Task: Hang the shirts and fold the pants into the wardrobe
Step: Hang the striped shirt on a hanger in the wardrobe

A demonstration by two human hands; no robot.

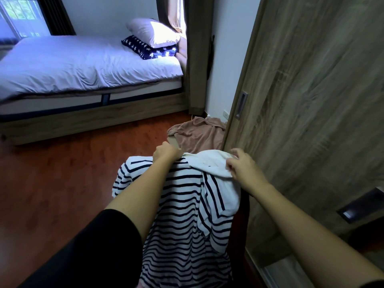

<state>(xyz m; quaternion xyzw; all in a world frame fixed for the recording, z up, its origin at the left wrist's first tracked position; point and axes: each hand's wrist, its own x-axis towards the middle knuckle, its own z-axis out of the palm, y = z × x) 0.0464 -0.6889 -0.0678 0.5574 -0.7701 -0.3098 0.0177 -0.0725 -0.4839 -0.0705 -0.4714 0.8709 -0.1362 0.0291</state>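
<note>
A white shirt with navy stripes [180, 208] hangs in front of me, its plain white collar part at the top. My left hand [166, 152] grips the shirt's top edge on the left. My right hand [242, 165] pinches the white collar fabric on the right. A pinkish-brown garment [199, 134] lies crumpled on a box on the floor just beyond the shirt. The wardrobe's wood-grain sliding door [311, 100] stands close on my right, with a recessed metal handle [241, 104]. No hanger is visible.
A bed [83, 67] with white bedding and two pillows fills the left back. Brown wooden floor [62, 173] lies between the bed and me. A dark curtain [197, 59] hangs by the wall corner. The wardrobe's bottom rail [276, 273] runs at lower right.
</note>
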